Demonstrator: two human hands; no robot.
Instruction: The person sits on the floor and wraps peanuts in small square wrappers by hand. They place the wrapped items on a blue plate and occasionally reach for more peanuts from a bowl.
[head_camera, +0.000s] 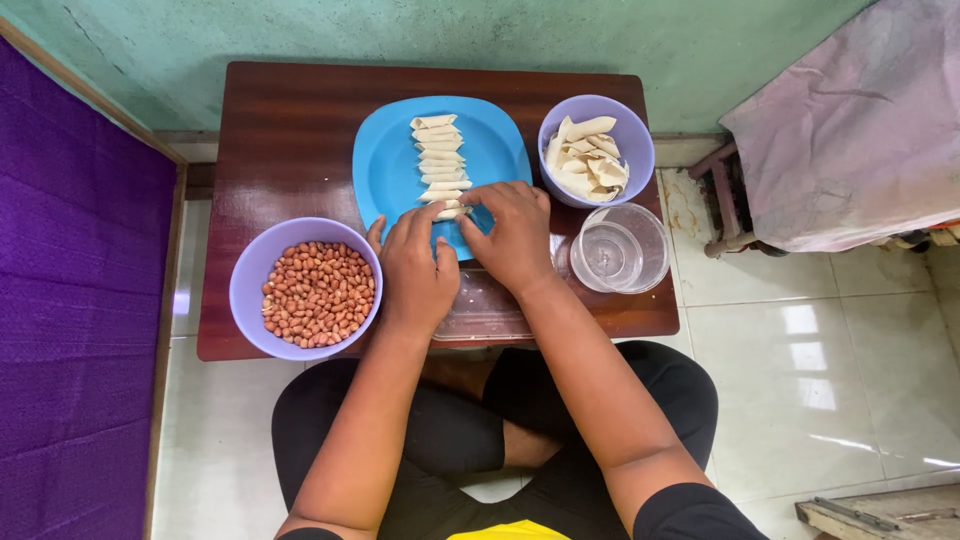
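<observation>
Overhead view: you are sitting at a low brown table (290, 130) bearing, by descending size, a blue plate (390, 160), a lilac bowl of peanuts (250, 275), a second lilac bowl holding flat pastry wrappers (585, 160), and a clear glass cup (620, 250). Your left hand (415, 275) and right hand (512, 235) are pinching the nearest filled roll (450, 212) at the plate's near edge, right fingers closed on it, left grip unclear. The roll is lying crosswise, at the near end of the row of rolls (438, 160)
</observation>
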